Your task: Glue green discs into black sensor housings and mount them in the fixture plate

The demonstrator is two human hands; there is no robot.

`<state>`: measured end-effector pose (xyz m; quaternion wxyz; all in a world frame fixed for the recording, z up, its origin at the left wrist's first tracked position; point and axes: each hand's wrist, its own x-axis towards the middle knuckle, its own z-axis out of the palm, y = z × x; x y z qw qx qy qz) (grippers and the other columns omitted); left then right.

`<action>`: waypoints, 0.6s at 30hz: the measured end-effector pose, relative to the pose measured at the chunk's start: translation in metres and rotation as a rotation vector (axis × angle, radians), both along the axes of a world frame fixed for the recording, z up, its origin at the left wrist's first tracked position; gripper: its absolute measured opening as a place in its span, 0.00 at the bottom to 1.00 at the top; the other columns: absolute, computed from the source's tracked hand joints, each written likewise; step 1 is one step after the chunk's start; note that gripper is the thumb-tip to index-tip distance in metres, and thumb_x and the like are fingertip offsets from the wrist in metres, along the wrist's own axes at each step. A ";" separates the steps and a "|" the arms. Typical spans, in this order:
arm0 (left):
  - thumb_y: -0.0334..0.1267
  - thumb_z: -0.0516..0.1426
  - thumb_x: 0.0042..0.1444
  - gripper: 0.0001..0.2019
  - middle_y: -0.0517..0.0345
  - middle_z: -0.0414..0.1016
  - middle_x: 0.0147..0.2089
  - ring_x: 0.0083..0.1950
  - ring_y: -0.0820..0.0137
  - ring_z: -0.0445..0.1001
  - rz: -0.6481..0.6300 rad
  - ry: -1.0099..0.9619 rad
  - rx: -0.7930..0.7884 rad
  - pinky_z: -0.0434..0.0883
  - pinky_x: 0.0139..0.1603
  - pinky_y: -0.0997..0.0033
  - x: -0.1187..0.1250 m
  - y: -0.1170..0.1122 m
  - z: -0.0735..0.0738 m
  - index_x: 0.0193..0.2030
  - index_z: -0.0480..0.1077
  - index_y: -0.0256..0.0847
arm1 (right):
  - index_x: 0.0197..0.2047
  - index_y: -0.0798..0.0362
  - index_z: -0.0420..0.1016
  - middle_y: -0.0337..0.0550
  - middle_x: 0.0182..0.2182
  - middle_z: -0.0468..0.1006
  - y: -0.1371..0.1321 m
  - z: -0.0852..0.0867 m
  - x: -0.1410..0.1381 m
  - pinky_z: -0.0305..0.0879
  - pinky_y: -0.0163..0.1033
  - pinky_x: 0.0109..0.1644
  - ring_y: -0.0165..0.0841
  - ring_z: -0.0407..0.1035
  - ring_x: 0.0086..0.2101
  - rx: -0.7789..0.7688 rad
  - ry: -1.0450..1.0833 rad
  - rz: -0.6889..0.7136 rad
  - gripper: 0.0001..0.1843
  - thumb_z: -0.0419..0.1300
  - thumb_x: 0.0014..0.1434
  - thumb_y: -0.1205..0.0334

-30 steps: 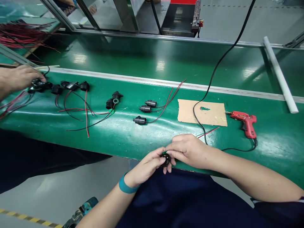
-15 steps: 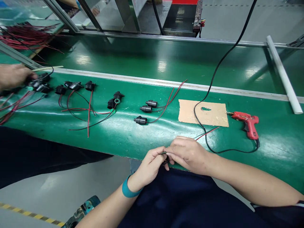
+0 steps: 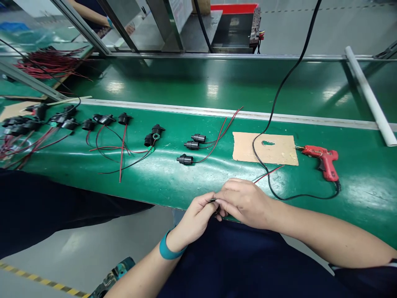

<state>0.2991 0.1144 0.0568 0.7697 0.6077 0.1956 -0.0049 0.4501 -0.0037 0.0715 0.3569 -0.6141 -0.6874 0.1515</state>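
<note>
My left hand (image 3: 198,217), with a teal band at its wrist, is closed on a small black part (image 3: 217,210) at the table's front edge. Fingers cover most of that part, so its exact kind is hidden. My right hand (image 3: 243,202) meets the left one, its thumb and fingertips pinched on the same piece. Beyond the right hand, a red and black wire pair (image 3: 268,174) sticks out over the table; its near end is hidden. Nearest in front lie three black cylindrical plug housings (image 3: 185,159), with thin red and black wires.
Right of a glue-spotted cardboard piece (image 3: 248,147) lies a red hot glue gun (image 3: 328,159); its black cord (image 3: 276,107) crosses the cardboard. Black sockets with wires (image 3: 125,118) lie to the left. A white tube (image 3: 370,95) leans at far right. Another person's arm (image 3: 89,12) shows beyond the frame.
The view has shifted slightly, showing more at the left. A co-worker's hand over the left-hand sockets has gone out of view. My hands keep nearly the same grip.
</note>
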 end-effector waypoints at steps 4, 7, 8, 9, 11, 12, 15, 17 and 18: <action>0.34 0.49 0.62 0.13 0.54 0.72 0.29 0.32 0.69 0.70 -0.004 -0.013 -0.001 0.69 0.35 0.72 -0.001 0.000 0.000 0.31 0.72 0.36 | 0.38 0.55 0.77 0.42 0.28 0.75 -0.001 0.000 -0.002 0.69 0.38 0.41 0.32 0.69 0.31 -0.012 0.055 -0.032 0.13 0.53 0.70 0.68; 0.33 0.49 0.61 0.12 0.55 0.72 0.28 0.31 0.69 0.69 -0.001 -0.013 0.019 0.68 0.34 0.72 -0.001 0.001 0.000 0.31 0.71 0.37 | 0.36 0.54 0.77 0.43 0.28 0.75 -0.001 -0.002 -0.005 0.69 0.39 0.42 0.32 0.69 0.31 -0.001 0.074 -0.054 0.13 0.53 0.70 0.67; 0.33 0.49 0.60 0.12 0.56 0.72 0.27 0.30 0.70 0.69 0.004 -0.008 0.029 0.67 0.34 0.72 0.000 0.001 0.001 0.31 0.71 0.37 | 0.36 0.54 0.76 0.43 0.28 0.76 -0.001 -0.002 -0.006 0.69 0.39 0.42 0.32 0.69 0.32 0.003 0.072 -0.053 0.13 0.53 0.70 0.67; 0.32 0.49 0.60 0.11 0.56 0.71 0.26 0.29 0.70 0.68 0.010 -0.001 0.037 0.67 0.34 0.72 0.000 0.001 0.002 0.30 0.70 0.37 | 0.36 0.54 0.76 0.43 0.28 0.76 -0.001 -0.003 -0.006 0.69 0.40 0.42 0.33 0.69 0.32 0.010 0.065 -0.050 0.13 0.53 0.70 0.67; 0.32 0.49 0.59 0.11 0.57 0.69 0.25 0.29 0.71 0.67 0.027 0.014 0.038 0.67 0.33 0.73 0.002 0.001 0.004 0.28 0.68 0.38 | 0.37 0.54 0.76 0.44 0.29 0.76 -0.002 -0.003 -0.006 0.68 0.40 0.41 0.33 0.69 0.31 0.025 0.053 -0.045 0.13 0.53 0.70 0.67; 0.32 0.49 0.60 0.11 0.57 0.69 0.26 0.29 0.71 0.67 0.032 0.018 0.026 0.67 0.32 0.73 0.002 0.002 0.005 0.28 0.67 0.38 | 0.37 0.55 0.76 0.44 0.29 0.76 -0.002 -0.002 -0.005 0.68 0.40 0.40 0.33 0.69 0.31 0.030 0.052 -0.045 0.13 0.53 0.70 0.67; 0.37 0.52 0.62 0.08 0.57 0.69 0.32 0.32 0.70 0.70 -0.003 -0.004 -0.053 0.70 0.34 0.71 0.000 0.003 0.003 0.34 0.68 0.38 | 0.37 0.56 0.77 0.44 0.29 0.75 -0.002 0.000 0.000 0.66 0.38 0.38 0.33 0.69 0.31 -0.004 0.064 -0.045 0.14 0.52 0.70 0.67; 0.45 0.52 0.66 0.13 0.54 0.70 0.35 0.34 0.68 0.71 -0.042 -0.019 -0.088 0.71 0.35 0.69 -0.002 0.005 -0.002 0.39 0.69 0.37 | 0.36 0.55 0.77 0.44 0.29 0.75 0.002 0.001 0.004 0.65 0.38 0.38 0.33 0.69 0.32 -0.060 0.063 -0.020 0.15 0.51 0.71 0.68; 0.49 0.50 0.67 0.17 0.52 0.71 0.36 0.33 0.68 0.71 -0.057 -0.012 -0.095 0.72 0.35 0.69 -0.003 0.005 -0.005 0.40 0.69 0.37 | 0.36 0.55 0.77 0.43 0.29 0.75 0.006 0.001 0.006 0.65 0.39 0.39 0.33 0.69 0.32 -0.089 0.056 0.004 0.15 0.52 0.71 0.68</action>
